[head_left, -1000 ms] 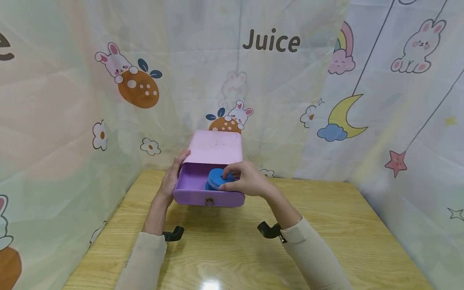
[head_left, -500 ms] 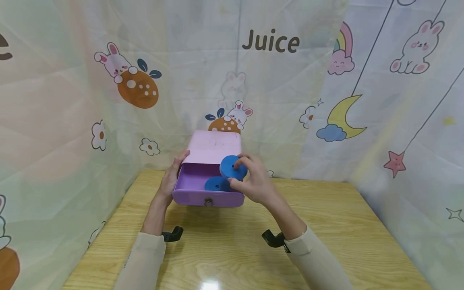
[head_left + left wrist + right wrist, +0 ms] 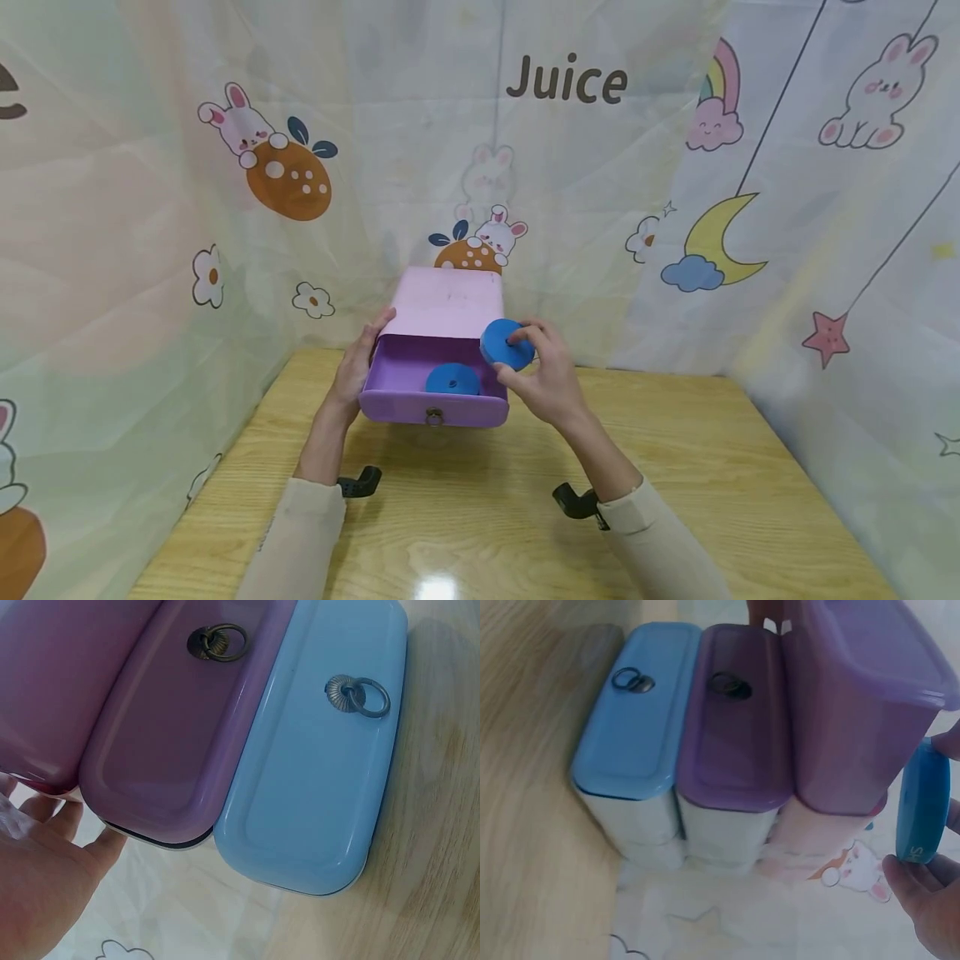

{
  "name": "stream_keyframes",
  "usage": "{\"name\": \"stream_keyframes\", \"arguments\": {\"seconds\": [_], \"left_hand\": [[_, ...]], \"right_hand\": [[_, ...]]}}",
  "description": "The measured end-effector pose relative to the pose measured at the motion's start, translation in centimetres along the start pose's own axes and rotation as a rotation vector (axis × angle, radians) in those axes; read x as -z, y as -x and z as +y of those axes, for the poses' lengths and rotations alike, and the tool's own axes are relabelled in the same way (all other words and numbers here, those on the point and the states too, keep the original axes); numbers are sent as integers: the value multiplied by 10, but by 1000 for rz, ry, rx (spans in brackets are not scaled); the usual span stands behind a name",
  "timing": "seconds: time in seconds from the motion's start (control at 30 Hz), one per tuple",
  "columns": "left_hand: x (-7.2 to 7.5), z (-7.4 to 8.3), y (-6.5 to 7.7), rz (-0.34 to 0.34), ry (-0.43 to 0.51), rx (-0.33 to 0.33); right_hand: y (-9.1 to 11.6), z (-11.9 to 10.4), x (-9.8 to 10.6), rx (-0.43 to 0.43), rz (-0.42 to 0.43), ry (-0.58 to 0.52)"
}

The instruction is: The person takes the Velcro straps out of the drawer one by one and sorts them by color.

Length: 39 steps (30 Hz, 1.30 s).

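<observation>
A small drawer cabinet with a pink top stands on the table, its upper purple drawer pulled out. Inside that drawer lies a blue disc with a small hub at its centre. My right hand pinches another thick blue disc between thumb and fingers, at the drawer's right side. Pale marks show on this disc's edge in the right wrist view. My left hand rests along the cabinet's left side, fingers stretched back against it.
Below the pulled-out drawer are a closed purple drawer and a closed light blue drawer, each with a metal ring pull. The wooden table stretches out in front and to the right. A printed curtain hangs close behind.
My right hand has lifted one blue disc up out of the drawer and carried it right, uncovering the other disc. The left hand stays on the cabinet's side.
</observation>
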<state>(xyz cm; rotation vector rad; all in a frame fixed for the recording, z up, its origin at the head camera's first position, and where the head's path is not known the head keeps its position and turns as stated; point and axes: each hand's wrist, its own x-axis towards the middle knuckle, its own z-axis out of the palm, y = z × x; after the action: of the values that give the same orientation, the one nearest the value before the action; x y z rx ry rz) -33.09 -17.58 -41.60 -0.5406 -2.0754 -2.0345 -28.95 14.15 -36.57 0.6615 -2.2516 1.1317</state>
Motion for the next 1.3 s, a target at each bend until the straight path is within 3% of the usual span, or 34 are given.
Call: {"name": "stream_keyframes", "arguments": {"seconds": [0.47,0.6,0.87,1.3], "left_hand": [[0,1,1,-4,12,-8],[0,2,1,-1,7,-8],[0,1,2,0,4,-8],[0,0,0,-8,3,-7]], "right_hand": [[6,43,1,-179,56,20],[10,58,-2,-205,12,84],[23,88,-15,-273,-153,205],[34,112,-25,-287,-239,301]]}}
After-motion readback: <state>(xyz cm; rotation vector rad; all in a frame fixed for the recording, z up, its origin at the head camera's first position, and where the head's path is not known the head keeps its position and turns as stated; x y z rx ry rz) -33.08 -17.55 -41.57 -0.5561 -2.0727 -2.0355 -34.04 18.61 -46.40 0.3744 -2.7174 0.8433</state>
